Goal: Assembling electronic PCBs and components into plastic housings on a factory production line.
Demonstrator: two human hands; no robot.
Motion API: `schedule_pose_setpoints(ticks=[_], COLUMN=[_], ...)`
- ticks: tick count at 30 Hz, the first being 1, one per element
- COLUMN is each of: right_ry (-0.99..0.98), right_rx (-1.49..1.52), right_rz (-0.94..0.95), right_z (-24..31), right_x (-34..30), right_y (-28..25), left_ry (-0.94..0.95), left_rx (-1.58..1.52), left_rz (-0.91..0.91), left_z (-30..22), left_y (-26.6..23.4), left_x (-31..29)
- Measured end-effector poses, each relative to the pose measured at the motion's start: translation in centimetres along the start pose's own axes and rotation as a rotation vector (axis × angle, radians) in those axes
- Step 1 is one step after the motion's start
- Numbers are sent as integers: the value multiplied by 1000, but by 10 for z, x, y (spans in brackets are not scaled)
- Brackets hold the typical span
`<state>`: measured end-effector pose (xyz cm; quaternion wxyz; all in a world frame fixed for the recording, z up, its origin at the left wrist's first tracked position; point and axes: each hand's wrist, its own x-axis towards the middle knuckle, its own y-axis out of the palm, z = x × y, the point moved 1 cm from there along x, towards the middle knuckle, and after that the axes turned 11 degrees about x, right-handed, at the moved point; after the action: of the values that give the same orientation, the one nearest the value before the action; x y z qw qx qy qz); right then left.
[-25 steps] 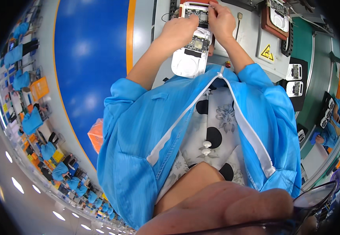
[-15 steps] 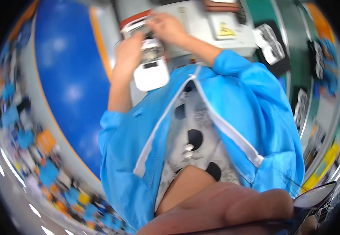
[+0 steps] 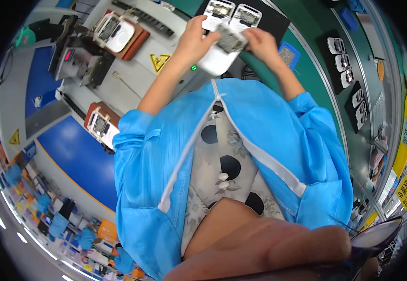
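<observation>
Between my two hands is a white, round-cornered device housing [image 3: 216, 62] with a grey circuit assembly at its upper end, slightly blurred. My left hand [image 3: 195, 44] grips its left edge, thumb reaching over the top face. On the opposite edge, my right hand [image 3: 262, 46] pinches it between thumb and fingers. The housing is tilted and held over the near edge of a black mat [image 3: 275, 22]. Just beyond it on that mat lie two similar open white housings, a left one [image 3: 219, 8] beside my left fingers and a right one [image 3: 246, 17].
To the left, a white machine bed [image 3: 138, 77] carries two reddish-brown fixtures, a far one [image 3: 137, 43] and a near one [image 3: 92, 112], each with a white housing. A blue tray of small parts [image 3: 288, 55] sits right. More housings [image 3: 342, 61] lie farther right on black mats.
My view has turned rightward. Both hands have moved from the reddish-brown fixture to the black mat, where they now hold a white housing.
</observation>
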<state>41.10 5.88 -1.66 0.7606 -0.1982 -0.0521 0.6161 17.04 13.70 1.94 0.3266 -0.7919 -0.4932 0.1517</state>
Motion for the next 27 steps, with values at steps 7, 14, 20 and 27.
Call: schedule_pose_setpoints(ticks=[7,14,20,27], right_ry=[117,372,295,542], right_rx=[-460,-529,-235,92], right_rz=[-314,-242,-77,-36], right_z=[-196,-190,-233,-208], right_x=[68,55,-20,-15], right_y=[-199,-203,-209,-216], left_ry=[15,-102,-154,-178], left_rx=[60,145,73,61], left_rz=[339,204,275,304], left_z=[-20,10,-2,-10], left_y=[79,83,123,148], left_x=[33,26,50,67])
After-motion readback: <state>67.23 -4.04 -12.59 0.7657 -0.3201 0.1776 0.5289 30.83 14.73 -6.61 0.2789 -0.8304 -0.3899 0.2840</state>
